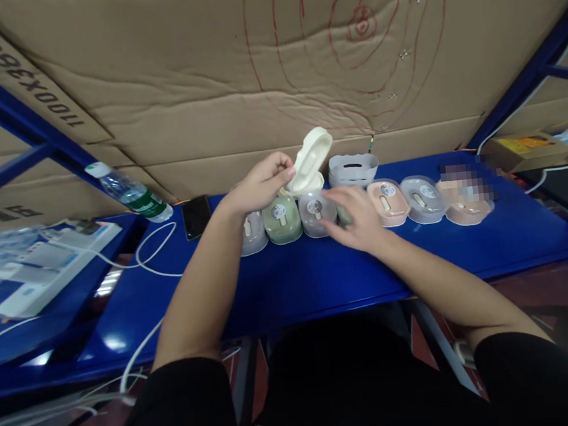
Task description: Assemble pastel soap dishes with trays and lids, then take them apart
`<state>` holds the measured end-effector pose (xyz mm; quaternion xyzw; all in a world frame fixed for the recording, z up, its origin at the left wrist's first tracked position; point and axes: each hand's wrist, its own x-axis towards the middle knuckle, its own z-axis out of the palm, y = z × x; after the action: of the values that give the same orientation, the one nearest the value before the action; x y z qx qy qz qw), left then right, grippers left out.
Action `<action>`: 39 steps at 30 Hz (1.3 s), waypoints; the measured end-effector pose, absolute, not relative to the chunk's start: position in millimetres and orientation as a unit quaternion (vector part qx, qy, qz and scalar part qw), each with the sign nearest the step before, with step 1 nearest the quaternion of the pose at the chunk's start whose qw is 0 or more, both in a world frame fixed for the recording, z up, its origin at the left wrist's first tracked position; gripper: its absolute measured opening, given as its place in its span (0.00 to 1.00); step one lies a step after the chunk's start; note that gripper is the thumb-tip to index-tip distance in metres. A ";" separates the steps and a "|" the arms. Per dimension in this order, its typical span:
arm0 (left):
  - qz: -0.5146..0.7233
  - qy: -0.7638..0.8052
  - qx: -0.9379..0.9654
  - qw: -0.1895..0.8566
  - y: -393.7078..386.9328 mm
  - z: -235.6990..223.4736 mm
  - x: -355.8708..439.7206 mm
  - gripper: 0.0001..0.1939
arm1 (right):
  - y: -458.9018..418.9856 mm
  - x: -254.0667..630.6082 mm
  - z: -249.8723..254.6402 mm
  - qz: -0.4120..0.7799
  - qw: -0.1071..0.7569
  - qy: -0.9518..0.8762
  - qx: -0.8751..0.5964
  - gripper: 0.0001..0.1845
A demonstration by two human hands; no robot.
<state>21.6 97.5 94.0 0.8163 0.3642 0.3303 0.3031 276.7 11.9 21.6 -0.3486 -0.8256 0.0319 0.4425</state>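
My left hand [265, 181] pinches the near left edge of a cream lid [314, 153], tilted up above its cream base [306, 184]. My right hand [357, 218] hovers over the row of small boxes, its thumb and fingers apart at the right side of a grey clear-lidded box [317, 215]. Behind that hand, a green box [343, 216] is mostly hidden. To the left sit another green box [283, 220] and a grey one [252, 233], partly covered by my left forearm. Further right are a pink box [388, 203], a grey box [424, 199] and another pink box [466, 203].
A pale grey open container [353, 169] stands behind the row, against the cardboard wall [191, 81]. On the blue table [300, 278] lie a phone [197, 217], a white cable [150, 259] and a tilted water bottle [134, 194] at left. A cardboard box [529, 149] sits at right.
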 end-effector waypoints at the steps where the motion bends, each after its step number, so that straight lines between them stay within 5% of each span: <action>1: 0.332 0.349 0.807 0.341 87.1 92.7 17.7 0.16 | 14.8 281.7 23.5 0.017 0.479 -0.794 -0.374 0.30; 4: 0.293 0.325 0.791 0.428 57.5 86.6 6.9 0.23 | 22.3 294.1 26.9 0.002 0.549 -0.722 -0.421 0.40; 7: 0.243 0.313 0.762 0.512 37.7 76.2 -1.9 0.27 | 22.6 297.3 30.3 0.027 0.531 -0.751 -0.391 0.42; 14: 0.179 0.248 0.749 0.588 31.4 49.5 -3.9 0.28 | 12.5 286.9 35.4 0.062 0.381 -0.848 -0.364 0.17; 21: 0.133 0.298 0.798 0.506 27.2 42.7 3.1 0.21 | 7.5 296.6 52.6 0.088 0.113 -0.899 -0.415 0.24; 28: 0.014 0.366 0.899 0.241 5.2 37.3 24.6 0.10 | 4.6 288.7 49.0 0.124 -0.041 -0.899 -0.418 0.23; 31: -0.009 0.375 0.907 0.192 0.8 37.5 33.6 0.11 | 7.1 295.1 51.9 0.164 -0.009 -0.895 -0.415 0.24; 34: -0.003 0.375 0.914 0.156 -1.1 37.0 39.6 0.11 | 12.6 307.6 59.1 0.196 0.159 -0.870 -0.423 0.21; 37: 0.008 0.368 0.919 0.142 -2.5 34.7 43.5 0.11 | 27.4 325.3 61.9 0.092 0.343 -0.801 -0.482 0.18; 39: -0.001 0.372 0.919 0.131 -3.1 33.0 45.3 0.11 | 42.8 339.7 58.4 -0.005 0.388 -0.765 -0.514 0.17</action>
<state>45.3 -3.1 33.0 0.9191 0.3717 -0.0008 0.1312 339.7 42.8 58.4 -0.5143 -0.7650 -0.0049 0.3876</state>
